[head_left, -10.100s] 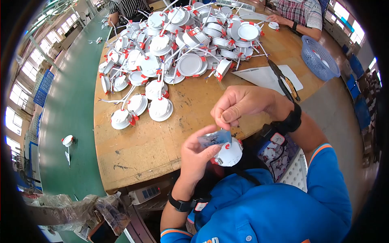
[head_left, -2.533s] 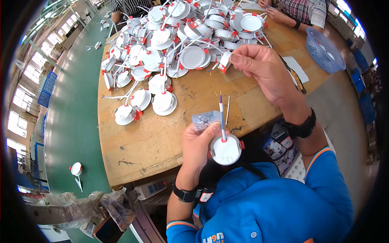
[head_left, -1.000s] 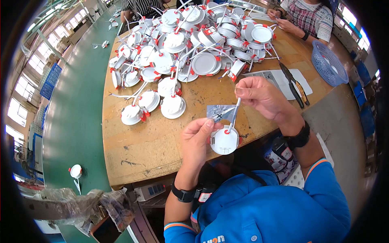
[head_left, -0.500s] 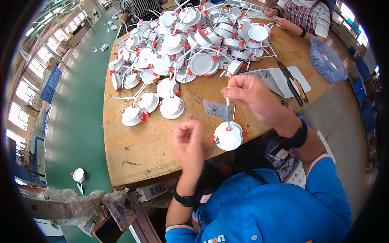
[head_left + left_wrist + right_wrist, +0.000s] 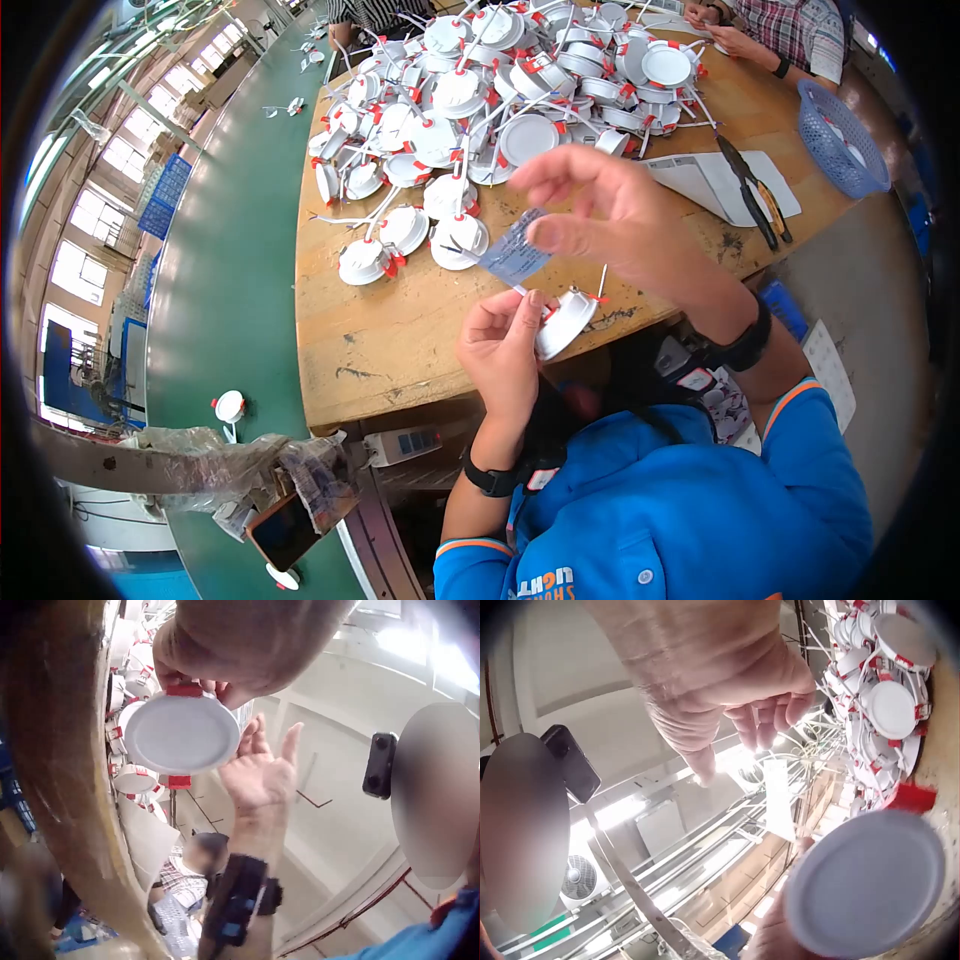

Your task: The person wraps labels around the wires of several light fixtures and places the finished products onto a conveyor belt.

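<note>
A round white downlight [image 5: 567, 325] with red clips hangs tilted over the table's front edge. My left hand [image 5: 505, 350] pinches its white cable close to the housing. Further up that cable, a thin printed label [image 5: 517, 250] sticks out like a flag. Just beside the label, my right hand [image 5: 615, 215] has its fingers spread and holds nothing. The lamp's smooth white face [image 5: 180, 733] fills the middle of the left wrist view. In the right wrist view, the pale label [image 5: 778, 799] shows below the fingertips of my right hand.
A big heap of similar downlights [image 5: 460, 95] covers the table's far side. Paper [image 5: 690, 180] and a black tool with orange handles [image 5: 755, 190] lie at right, near a blue basket [image 5: 868, 180]. A green conveyor [image 5: 220, 300] runs along the left; another person [image 5: 790, 40] sits opposite.
The label, earlier held beside the cable by my left hand, is now attached to it. Since half a second ago, my left hand has taken the cable and my right has let go. The lamp has tilted.
</note>
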